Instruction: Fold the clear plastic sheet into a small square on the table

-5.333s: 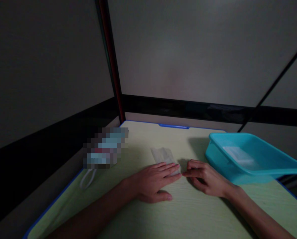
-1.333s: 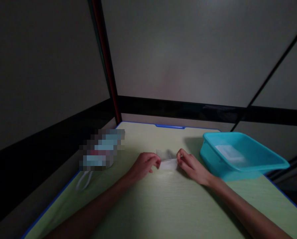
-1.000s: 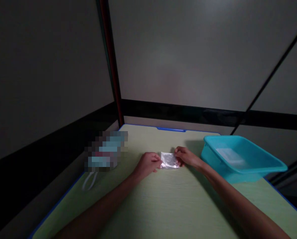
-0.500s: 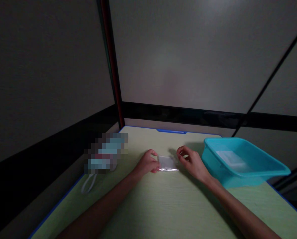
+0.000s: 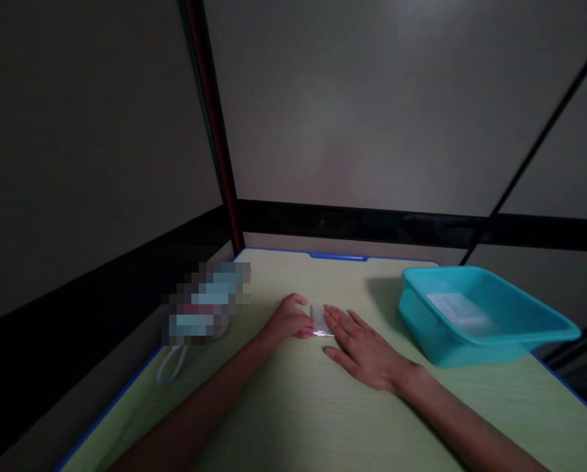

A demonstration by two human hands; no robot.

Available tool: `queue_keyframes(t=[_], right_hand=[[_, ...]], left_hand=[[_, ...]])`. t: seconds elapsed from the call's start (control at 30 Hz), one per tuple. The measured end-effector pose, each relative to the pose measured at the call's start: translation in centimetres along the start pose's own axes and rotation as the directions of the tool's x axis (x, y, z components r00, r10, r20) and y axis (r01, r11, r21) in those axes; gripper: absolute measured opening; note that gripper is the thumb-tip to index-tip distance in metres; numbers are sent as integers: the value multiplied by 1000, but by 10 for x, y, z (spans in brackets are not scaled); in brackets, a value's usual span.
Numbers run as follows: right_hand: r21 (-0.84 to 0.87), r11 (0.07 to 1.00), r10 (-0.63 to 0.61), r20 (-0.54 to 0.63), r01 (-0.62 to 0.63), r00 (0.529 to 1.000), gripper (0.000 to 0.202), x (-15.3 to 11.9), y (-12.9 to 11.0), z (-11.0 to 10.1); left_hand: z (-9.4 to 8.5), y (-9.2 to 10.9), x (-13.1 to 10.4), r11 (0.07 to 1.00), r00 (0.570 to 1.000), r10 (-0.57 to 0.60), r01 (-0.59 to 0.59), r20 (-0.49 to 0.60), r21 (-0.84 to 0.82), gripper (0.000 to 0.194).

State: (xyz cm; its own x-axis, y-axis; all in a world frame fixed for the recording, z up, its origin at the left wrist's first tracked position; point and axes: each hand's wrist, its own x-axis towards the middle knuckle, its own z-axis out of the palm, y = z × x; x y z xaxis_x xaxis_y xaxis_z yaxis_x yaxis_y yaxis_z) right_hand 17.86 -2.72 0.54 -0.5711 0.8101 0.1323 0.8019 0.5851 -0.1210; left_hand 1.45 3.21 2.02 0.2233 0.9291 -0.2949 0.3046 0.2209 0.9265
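Observation:
A small clear plastic bag (image 5: pixel 321 321) lies flat on the pale wood-look table, its front edge shiny. At its left edge is my left hand (image 5: pixel 289 320), fingers bent and closed on the border; the exact grip is partly hidden. My right hand (image 5: pixel 365 346) lies flat over the right part of the bag with fingers stretched out and the thumb apart. Whatever the bag contains cannot be made out, since the palm and fingers cover much of it.
To the right stands a turquoise plastic basin (image 5: pixel 435 334) with whitish flat packets (image 5: pixel 458 311) inside. A pixelated object (image 5: pixel 208 305) with a white loop strap (image 5: pixel 170 366) lies at the table's left edge. A blue rim (image 5: pixel 337 257) borders the table, with walls behind and left.
My right hand has come down and moved left, from curled fingers beside the bag to lying flat on its right part. My left hand stays at the left edge.

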Motion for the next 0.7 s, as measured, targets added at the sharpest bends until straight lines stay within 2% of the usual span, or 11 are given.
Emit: queue_keyframes(t=[0.4,0.5,0.57,0.6,0.63,0.7], right_hand=[[17,1000,14,18,-14,1000,58,-1,1,2],[36,999,25,-23,-24,999,58,-1,2,2],[40,999,33,-56,-31,998,58,-1,2,2],[37,999,35,-70,-33,997,58,-2,2,2],[32,999,37,-81,-35,996,58,-2,2,2],[15,999,44,-96,-42,994,57,-2,1,2]], left_hand=[[-4,-1,-9,999,998,52,-51,-21,17,34],[-3,-8,-9,989,986,138,-132,-97,74,31],[-2,-14,-9,937,927,315,-270,-201,221,26],[-1,-16,-10,881,873,429,-347,-233,321,24],[0,-18,-12,806,809,540,-419,-230,419,22],[3,-21,-16,622,697,708,-539,-115,568,26]])
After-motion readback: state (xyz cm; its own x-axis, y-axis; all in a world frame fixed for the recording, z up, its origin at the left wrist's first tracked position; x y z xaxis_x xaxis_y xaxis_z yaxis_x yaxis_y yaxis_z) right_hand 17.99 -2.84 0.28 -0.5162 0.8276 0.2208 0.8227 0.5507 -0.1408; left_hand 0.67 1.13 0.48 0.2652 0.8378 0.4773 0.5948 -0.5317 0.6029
